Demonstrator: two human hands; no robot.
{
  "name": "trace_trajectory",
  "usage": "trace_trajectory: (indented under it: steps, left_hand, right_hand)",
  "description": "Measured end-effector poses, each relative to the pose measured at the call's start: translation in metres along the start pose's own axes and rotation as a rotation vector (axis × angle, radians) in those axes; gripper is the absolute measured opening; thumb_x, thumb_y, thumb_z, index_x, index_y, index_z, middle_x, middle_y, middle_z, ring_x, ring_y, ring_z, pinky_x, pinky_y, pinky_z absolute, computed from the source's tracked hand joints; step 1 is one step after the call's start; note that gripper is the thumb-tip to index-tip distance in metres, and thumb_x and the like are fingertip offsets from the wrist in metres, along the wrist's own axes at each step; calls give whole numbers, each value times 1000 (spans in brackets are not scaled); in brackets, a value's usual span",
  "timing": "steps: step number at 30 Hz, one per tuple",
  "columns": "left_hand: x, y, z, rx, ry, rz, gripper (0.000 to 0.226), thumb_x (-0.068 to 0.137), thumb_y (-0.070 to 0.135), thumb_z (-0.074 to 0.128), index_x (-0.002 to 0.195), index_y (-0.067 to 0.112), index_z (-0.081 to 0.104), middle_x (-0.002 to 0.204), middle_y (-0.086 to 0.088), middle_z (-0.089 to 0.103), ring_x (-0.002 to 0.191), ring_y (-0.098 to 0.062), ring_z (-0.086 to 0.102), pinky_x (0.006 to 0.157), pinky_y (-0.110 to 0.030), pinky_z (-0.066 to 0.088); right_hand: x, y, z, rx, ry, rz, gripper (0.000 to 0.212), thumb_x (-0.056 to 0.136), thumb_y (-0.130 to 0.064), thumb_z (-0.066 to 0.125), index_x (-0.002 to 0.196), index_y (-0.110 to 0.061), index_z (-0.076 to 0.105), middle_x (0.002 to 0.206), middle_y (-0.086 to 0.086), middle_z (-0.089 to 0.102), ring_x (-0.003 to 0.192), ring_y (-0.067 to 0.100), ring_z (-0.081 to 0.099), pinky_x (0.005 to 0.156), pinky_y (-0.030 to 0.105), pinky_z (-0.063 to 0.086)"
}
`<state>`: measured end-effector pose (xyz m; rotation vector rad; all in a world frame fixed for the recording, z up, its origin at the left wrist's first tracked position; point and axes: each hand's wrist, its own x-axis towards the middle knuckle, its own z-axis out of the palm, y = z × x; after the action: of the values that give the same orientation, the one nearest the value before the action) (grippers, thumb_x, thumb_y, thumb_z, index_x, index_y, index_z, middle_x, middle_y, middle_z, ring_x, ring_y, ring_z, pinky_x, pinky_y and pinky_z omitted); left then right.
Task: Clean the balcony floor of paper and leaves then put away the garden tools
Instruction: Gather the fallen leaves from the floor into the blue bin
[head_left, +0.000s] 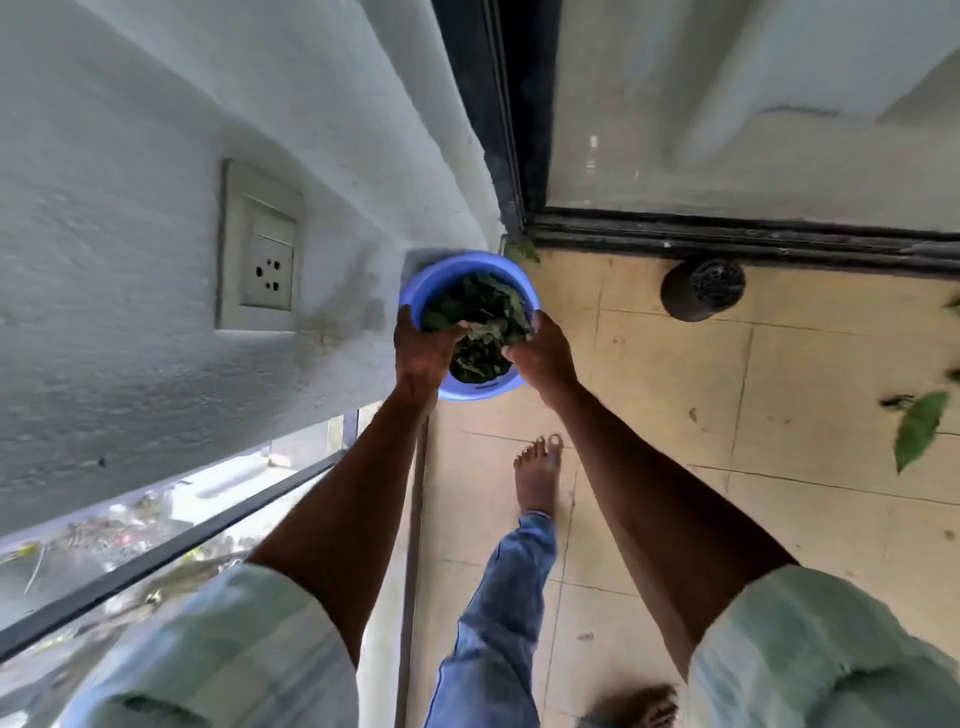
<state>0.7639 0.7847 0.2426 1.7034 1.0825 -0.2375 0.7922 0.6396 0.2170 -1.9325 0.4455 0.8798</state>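
Left hand (423, 349) and right hand (543, 353) both grasp a clump of dark leaves (480, 332), pressing it from either side inside the blue bucket (441, 275). Bucket sits in the floor corner by the white wall (156, 156). One loose leaf (918, 428) lies well apart on the tiled floor (675, 395), right side.

This is looking like the balcony of a home. Beige floor tiles (810, 364) are running up to a dark sliding-door track (727, 234) with a glass door (753, 104) above it. A rough white painted wall (130, 208) is carrying a household socket plate (260, 249), and a glass railing panel (130, 545) in a dark frame is showing the outdoors below. Green leaves (917, 428) are lying on the tiles, and a round dark drain cover (704, 288) is sitting near the door track.
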Motion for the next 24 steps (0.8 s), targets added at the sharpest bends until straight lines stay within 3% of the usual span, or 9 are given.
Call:
trace_trajectory:
  steps: [2,5,7,10,13,16,19,24]
  left_hand:
    - [-8,0,-5,48,-36,16,64,66,28,75,123,10,53,115,-5,64,105,-24,63,95,-38,51]
    - [-28,-14,-5,134,-57,51,56,69,33,68,119,10,59,117,-4,66,108,-23,63,96,-44,51]
    - [-70,2,-4,126,-76,40,47,73,22,66,118,9,61,112,-2,68,104,-21,63,89,-33,52]
    - [-147,34,0,89,-106,73,36,84,0,62,119,6,59,99,7,63,92,-8,58,78,-12,42]
    - [-218,47,4,144,-174,96,34,81,2,63,115,6,59,104,-6,65,97,-22,59,82,-29,44]
    - [-294,50,8,204,-233,108,36,80,9,66,115,8,60,114,-11,65,105,-27,60,91,-34,45]
    - [-382,35,13,265,-322,195,40,72,22,61,110,11,62,112,-13,67,107,-31,63,95,-43,49]
    - [-528,-9,18,460,-462,361,29,81,10,62,109,12,65,107,-11,70,102,-30,64,91,-36,50]
  right_hand:
    - [-17,0,-5,-29,-14,-24,31,75,-3,59,98,-22,53,75,-7,54,79,18,51,66,22,37]
    - [-56,-1,-23,-12,4,-12,37,80,-2,59,116,-7,59,104,3,67,99,20,62,69,15,36]
    - [-88,-4,-39,-22,24,-2,39,84,-5,59,123,-7,58,116,1,64,106,15,60,74,12,34]
    - [-148,-5,-69,-27,79,1,38,86,-9,61,124,-7,59,127,6,62,116,21,56,83,15,34]
    - [-216,4,-102,1,156,8,39,85,-8,63,124,-5,60,128,10,62,118,23,56,88,15,36]
    - [-293,26,-134,11,238,18,38,83,-7,63,121,-6,62,124,11,64,117,25,57,93,22,40]
    - [-388,67,-163,26,342,44,35,82,-9,64,117,-6,64,120,11,66,116,27,59,94,24,41]
    - [-529,154,-186,93,547,84,31,82,-8,64,112,-3,66,119,13,66,116,29,58,96,25,37]
